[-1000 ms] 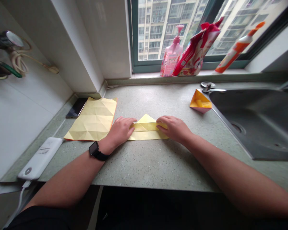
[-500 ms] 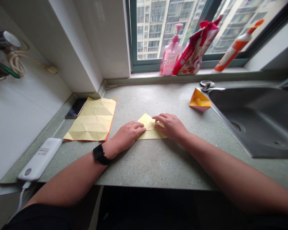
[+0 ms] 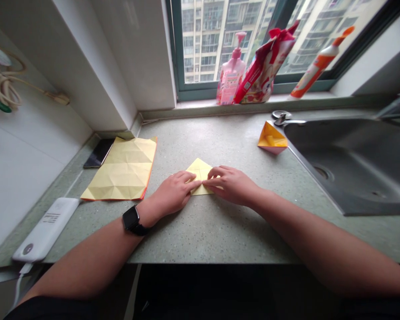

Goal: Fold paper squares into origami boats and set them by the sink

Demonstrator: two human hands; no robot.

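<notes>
L hand [image 3: 173, 193] & R hand [image 3: 231, 186] have fingers flat, pressing, not gripping, on folded yellow paper [image 3: 200, 174] mid stone counter [image 3: 220, 238], so uneven pressure or a slip cd shift the layers & skew the crease.

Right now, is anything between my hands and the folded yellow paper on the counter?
Nothing visible: your left hand and right hand both rest directly on the folded yellow paper, with no object between them and it.
</notes>
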